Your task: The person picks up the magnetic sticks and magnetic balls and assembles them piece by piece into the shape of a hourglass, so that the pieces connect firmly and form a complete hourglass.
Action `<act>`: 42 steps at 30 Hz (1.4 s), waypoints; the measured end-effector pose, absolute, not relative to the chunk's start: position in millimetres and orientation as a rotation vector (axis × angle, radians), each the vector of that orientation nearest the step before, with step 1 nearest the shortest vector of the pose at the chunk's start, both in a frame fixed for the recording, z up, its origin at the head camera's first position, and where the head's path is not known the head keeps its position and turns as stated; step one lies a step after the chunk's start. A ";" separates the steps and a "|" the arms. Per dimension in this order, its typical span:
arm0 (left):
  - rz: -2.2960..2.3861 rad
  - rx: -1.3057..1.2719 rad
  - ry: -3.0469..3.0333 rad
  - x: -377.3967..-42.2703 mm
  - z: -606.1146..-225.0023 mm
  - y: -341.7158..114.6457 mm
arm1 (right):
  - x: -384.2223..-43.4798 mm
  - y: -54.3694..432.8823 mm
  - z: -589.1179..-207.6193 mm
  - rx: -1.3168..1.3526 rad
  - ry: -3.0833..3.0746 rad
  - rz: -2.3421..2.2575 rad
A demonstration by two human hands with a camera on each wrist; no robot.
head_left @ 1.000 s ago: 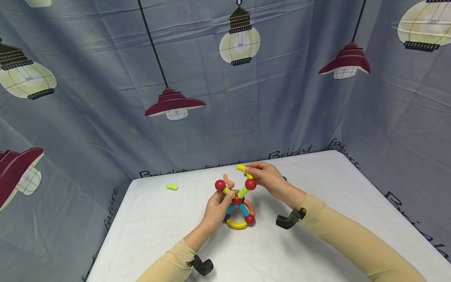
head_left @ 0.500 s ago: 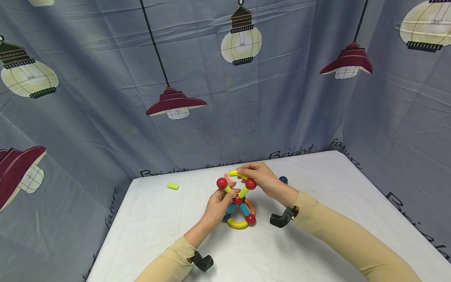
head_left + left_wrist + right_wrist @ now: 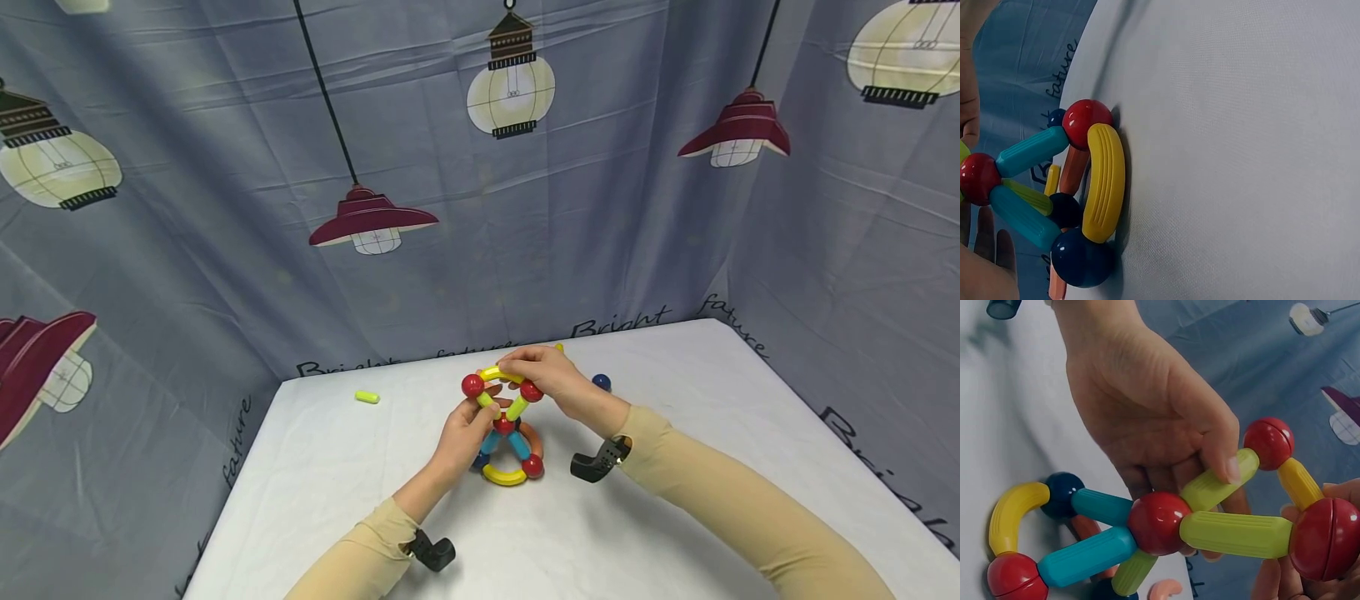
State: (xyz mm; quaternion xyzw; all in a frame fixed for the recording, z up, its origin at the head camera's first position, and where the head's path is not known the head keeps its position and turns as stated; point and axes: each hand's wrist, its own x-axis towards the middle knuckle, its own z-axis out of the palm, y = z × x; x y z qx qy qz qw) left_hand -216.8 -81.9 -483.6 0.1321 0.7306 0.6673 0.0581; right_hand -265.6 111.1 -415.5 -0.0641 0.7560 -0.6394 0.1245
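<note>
A magnetic ball-and-stick toy stands on the white table, its base made of a yellow curved stick (image 3: 504,477), blue sticks (image 3: 1088,555) and red and dark blue balls (image 3: 1082,257). From a central red ball (image 3: 1159,522), two lime green sticks (image 3: 1235,534) rise to red balls at the top. My left hand (image 3: 459,437) pinches one lime green stick between thumb and fingers. With its fingertips, my right hand (image 3: 558,379) holds an upper yellow curved stick (image 3: 495,373), which spans the two top red balls (image 3: 472,385). Part of that stick is hidden behind my right fingers.
A loose lime green stick (image 3: 367,397) lies at the back left of the white table (image 3: 337,492). Beyond my right hand are a dark blue ball (image 3: 602,382) and the tip of a yellow piece (image 3: 559,347). A patterned curtain (image 3: 450,275) hangs behind.
My right hand has moved left, swinging the upper yellow curved stick down from its raised angle until it reaches the left top red ball. My left hand keeps its grip.
</note>
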 end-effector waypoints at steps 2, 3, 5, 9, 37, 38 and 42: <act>2.029 0.403 2.206 -216.8 -483.0 -81.9 | -265.8 111.5 -415.4 -0.185 2.201 -1.858; 2.030 0.405 2.203 -216.8 -482.8 -82.0 | -265.8 111.6 -415.4 -0.186 2.202 -1.855; 2.033 0.410 2.199 -216.7 -482.7 -82.1 | -265.6 112.1 -415.2 -0.193 2.200 -1.851; 2.019 0.414 2.211 -216.6 -484.6 -82.2 | -265.5 113.2 -415.0 -0.215 2.192 -1.842; 1.988 0.419 2.226 -214.3 -492.8 -81.7 | -266.1 119.7 -413.3 -0.193 2.163 -1.757; 1.988 0.425 2.227 -214.1 -493.0 -81.8 | -266.2 119.7 -413.2 -0.192 2.159 -1.758; 1.967 0.435 2.253 -213.5 -495.6 -82.5 | -266.5 119.9 -413.2 -0.197 2.127 -1.779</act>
